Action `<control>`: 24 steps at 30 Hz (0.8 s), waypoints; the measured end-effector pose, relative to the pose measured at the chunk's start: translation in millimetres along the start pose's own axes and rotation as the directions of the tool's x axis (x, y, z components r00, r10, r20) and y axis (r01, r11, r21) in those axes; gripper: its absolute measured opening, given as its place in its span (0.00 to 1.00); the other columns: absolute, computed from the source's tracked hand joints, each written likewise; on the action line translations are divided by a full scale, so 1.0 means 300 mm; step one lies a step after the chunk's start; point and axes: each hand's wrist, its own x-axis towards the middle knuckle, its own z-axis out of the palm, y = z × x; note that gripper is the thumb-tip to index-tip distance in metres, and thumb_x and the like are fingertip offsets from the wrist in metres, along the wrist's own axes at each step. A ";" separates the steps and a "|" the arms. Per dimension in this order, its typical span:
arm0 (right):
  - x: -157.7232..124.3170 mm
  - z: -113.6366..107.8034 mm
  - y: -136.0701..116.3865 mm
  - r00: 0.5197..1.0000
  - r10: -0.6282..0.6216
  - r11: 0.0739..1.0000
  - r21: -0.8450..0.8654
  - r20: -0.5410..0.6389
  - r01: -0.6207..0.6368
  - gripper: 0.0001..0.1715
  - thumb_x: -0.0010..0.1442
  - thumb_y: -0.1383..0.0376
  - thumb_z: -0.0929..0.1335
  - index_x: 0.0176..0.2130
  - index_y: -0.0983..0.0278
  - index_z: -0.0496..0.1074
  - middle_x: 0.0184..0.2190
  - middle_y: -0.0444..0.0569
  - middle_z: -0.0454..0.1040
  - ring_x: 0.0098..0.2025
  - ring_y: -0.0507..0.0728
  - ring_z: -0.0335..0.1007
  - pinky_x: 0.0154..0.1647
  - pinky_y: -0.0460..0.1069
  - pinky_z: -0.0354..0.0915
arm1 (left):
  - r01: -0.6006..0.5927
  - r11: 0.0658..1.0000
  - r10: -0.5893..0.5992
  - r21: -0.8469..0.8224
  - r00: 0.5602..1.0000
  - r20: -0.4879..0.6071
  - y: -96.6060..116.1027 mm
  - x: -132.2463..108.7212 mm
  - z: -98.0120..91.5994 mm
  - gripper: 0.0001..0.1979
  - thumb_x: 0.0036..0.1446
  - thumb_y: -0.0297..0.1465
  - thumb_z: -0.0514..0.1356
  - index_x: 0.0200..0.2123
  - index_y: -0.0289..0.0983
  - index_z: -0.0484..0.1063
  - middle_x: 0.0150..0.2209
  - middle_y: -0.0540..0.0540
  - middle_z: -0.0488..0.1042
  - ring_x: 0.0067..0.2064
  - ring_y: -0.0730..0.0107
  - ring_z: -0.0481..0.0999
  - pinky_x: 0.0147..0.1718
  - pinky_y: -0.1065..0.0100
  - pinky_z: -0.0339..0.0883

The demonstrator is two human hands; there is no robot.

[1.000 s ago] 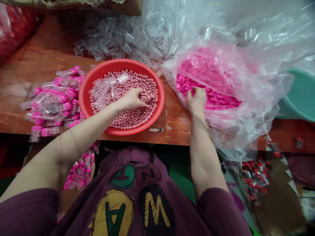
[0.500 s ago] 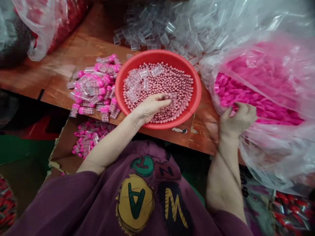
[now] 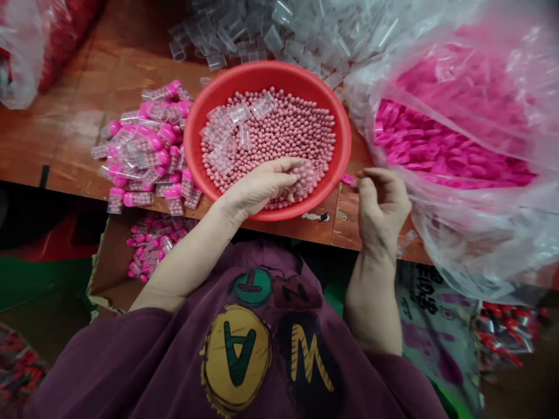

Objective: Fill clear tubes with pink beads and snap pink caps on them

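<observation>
A red bowl (image 3: pixel 198 125) full of small pink beads stands on the wooden table, with a few clear tubes lying on the beads. My left hand (image 3: pixel 262 186) is inside the bowl at its near edge, fingers curled round a clear tube (image 3: pixel 301 177) filled with beads. My right hand (image 3: pixel 382 201) is just right of the bowl, pinching a pink cap (image 3: pixel 348 179) between its fingertips. A clear bag of pink caps (image 3: pixel 441 151) lies open at the right.
Capped filled tubes (image 3: pixel 144 151) are piled left of the bowl, more in a cardboard box (image 3: pixel 148 250) below the table edge. Empty clear tubes (image 3: pixel 262 29) are heaped behind the bowl. A bag of red items (image 3: pixel 26 52) sits far left.
My right hand has come out of the bag of caps toward the bowl with one pink cap. My left hand has lifted a filled tube out of the beads.
</observation>
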 end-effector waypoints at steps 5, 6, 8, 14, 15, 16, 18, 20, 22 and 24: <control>0.059 0.113 -0.186 0.930 -0.119 0.965 0.261 0.347 0.026 0.15 0.68 0.50 0.79 0.51 0.51 0.84 0.50 0.48 0.83 0.42 0.58 0.79 0.50 0.58 0.82 | -0.018 0.999 0.019 0.048 1.000 -0.020 0.027 -0.014 0.021 0.19 0.59 0.20 0.63 0.52 0.34 0.84 0.48 0.43 0.87 0.53 0.64 0.87 0.65 0.58 0.78; 0.070 0.123 -0.195 0.914 -0.120 0.964 0.267 0.387 0.014 0.16 0.67 0.50 0.80 0.50 0.51 0.84 0.49 0.47 0.83 0.43 0.59 0.79 0.50 0.58 0.82 | -0.018 0.998 0.019 0.055 1.000 -0.021 0.031 -0.016 0.024 0.18 0.60 0.20 0.62 0.51 0.33 0.84 0.47 0.43 0.87 0.52 0.65 0.87 0.64 0.58 0.78; 0.094 0.126 -0.200 0.881 -0.099 0.964 0.263 0.462 -0.030 0.17 0.64 0.49 0.83 0.49 0.52 0.86 0.46 0.47 0.84 0.45 0.60 0.80 0.52 0.59 0.82 | -0.010 0.997 0.011 0.079 1.000 -0.022 0.038 -0.018 0.025 0.16 0.59 0.20 0.61 0.48 0.32 0.85 0.42 0.44 0.85 0.47 0.67 0.85 0.59 0.61 0.79; 0.157 0.086 -0.208 0.742 -0.048 0.962 0.230 0.669 -0.145 0.19 0.61 0.50 0.85 0.48 0.55 0.88 0.41 0.45 0.86 0.43 0.60 0.80 0.48 0.56 0.82 | -0.034 0.985 0.039 0.171 0.999 -0.031 0.034 -0.002 0.004 0.16 0.54 0.22 0.58 0.41 0.32 0.84 0.32 0.48 0.74 0.32 0.71 0.69 0.39 0.65 0.68; 0.163 0.086 -0.207 0.722 -0.049 0.964 0.221 0.690 -0.146 0.20 0.60 0.52 0.85 0.50 0.54 0.88 0.41 0.45 0.86 0.42 0.59 0.80 0.45 0.55 0.82 | -0.035 0.985 0.042 0.166 0.998 -0.037 0.033 0.000 0.002 0.17 0.53 0.22 0.57 0.42 0.32 0.84 0.32 0.48 0.74 0.32 0.71 0.69 0.37 0.65 0.66; 0.168 0.088 -0.204 0.709 -0.050 0.966 0.215 0.703 -0.145 0.21 0.60 0.53 0.85 0.51 0.54 0.88 0.40 0.44 0.86 0.40 0.59 0.79 0.41 0.54 0.81 | -0.036 0.987 0.044 0.158 0.998 -0.045 0.033 0.002 0.001 0.18 0.53 0.22 0.57 0.43 0.32 0.83 0.32 0.47 0.74 0.33 0.71 0.69 0.36 0.65 0.64; 0.176 0.103 -0.194 0.698 -0.049 0.970 0.201 0.714 -0.137 0.20 0.60 0.55 0.85 0.50 0.54 0.87 0.37 0.43 0.85 0.36 0.57 0.76 0.36 0.52 0.78 | -0.031 0.989 0.040 0.142 0.997 -0.061 0.035 0.002 0.005 0.18 0.51 0.22 0.56 0.43 0.31 0.82 0.30 0.48 0.72 0.31 0.72 0.67 0.33 0.66 0.59; 0.183 0.125 -0.183 0.695 -0.050 0.974 0.189 0.717 -0.125 0.16 0.60 0.56 0.85 0.46 0.55 0.87 0.34 0.41 0.83 0.34 0.55 0.74 0.34 0.51 0.75 | -0.024 0.991 0.034 0.130 0.997 -0.075 0.037 0.002 0.010 0.17 0.50 0.23 0.57 0.42 0.32 0.81 0.28 0.49 0.70 0.29 0.73 0.64 0.30 0.67 0.54; 0.185 0.150 -0.182 0.700 -0.049 0.976 0.183 0.713 -0.118 0.14 0.61 0.56 0.85 0.44 0.55 0.86 0.34 0.41 0.83 0.34 0.55 0.74 0.35 0.51 0.76 | -0.024 0.992 0.040 0.126 0.992 -0.120 0.037 0.005 0.011 0.16 0.50 0.24 0.58 0.42 0.34 0.81 0.29 0.49 0.71 0.29 0.73 0.65 0.29 0.67 0.53; 0.181 0.167 -0.193 0.751 -0.054 0.980 0.178 0.658 -0.084 0.14 0.61 0.56 0.84 0.44 0.55 0.85 0.36 0.42 0.83 0.37 0.56 0.76 0.40 0.53 0.78 | -0.036 0.992 0.057 0.121 0.981 -0.183 0.035 0.011 0.005 0.16 0.51 0.25 0.60 0.43 0.36 0.80 0.32 0.49 0.74 0.31 0.72 0.68 0.30 0.67 0.55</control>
